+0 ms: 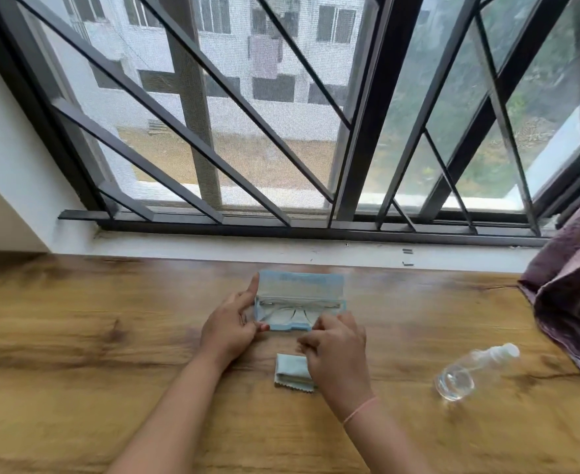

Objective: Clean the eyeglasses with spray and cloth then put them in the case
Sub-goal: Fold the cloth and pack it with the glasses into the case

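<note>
Broadly, you are working at a barred, mesh-screened window [281, 114], on a long wooden table [76, 336] with a smooth, knotty grain. A crumpled purple fabric [569, 302] spills onto its right end, well apart from your work. At the centre back sits the case [300, 285], a pale blue rectangular box with its lid standing open toward the window, likely so the tray faces you. Your left hand [228, 325] braces its left end: the index finger runs straight up the lid's edge while the thumb presses on the front rim, a pinch that seems meant to steady the light box. Your right hand [338, 350] hovers at the case's front right corner with fingers curled. Motion blur hides whether they grip the rim or merely brush it. The spray bottle [470, 371], clear plastic with a white nozzle, lies on its side off to the right, apparently done with. Just beside your right hand, between you and the case, rests the cloth [290, 371], a soft pale blue square folded flat with a zigzag-cut edge. The eyeglasses [295, 311], thin-rimmed and clear-lensed, lie inside the tray, so closing the lid looks like the remaining step. A thin pink band [360, 410] circles your right wrist.
</note>
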A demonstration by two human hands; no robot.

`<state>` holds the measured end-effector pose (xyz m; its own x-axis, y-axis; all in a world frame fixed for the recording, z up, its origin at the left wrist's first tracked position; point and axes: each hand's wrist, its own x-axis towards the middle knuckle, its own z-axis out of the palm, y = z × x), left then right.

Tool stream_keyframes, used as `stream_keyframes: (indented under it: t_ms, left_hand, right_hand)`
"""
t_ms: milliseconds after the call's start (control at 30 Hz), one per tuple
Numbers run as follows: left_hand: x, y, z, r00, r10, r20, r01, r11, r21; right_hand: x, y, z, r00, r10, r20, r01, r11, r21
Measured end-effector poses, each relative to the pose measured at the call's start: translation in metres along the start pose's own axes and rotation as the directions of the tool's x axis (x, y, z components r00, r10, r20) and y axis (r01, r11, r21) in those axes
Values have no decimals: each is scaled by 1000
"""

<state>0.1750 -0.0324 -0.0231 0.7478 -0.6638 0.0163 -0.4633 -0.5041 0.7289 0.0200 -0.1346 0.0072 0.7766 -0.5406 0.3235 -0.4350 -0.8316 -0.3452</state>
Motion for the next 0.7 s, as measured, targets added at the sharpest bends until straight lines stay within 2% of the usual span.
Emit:
stream_keyframes:
  t_ms: [100, 467, 600, 700]
  left_hand:
    - [-1, 0, 0, 1000, 4, -1, -4, 1000, -1]
    - [-1, 2, -2, 1000, 7, 10, -7, 999, 32]
    - [-2, 1, -3, 1000, 5, 7, -6, 999, 42]
    - [-1, 2, -2, 1000, 7, 8, -7, 999, 45]
  right_hand:
    - [-5, -2, 6, 992, 62, 113, -58, 998, -38]
    - [-7, -4, 17, 971, 142, 194, -129, 989, -79]
    - [-6, -4, 18, 978, 135, 162, -129, 990, -50]
    - [-1, -3, 14, 958, 94, 272, -86, 995, -40]
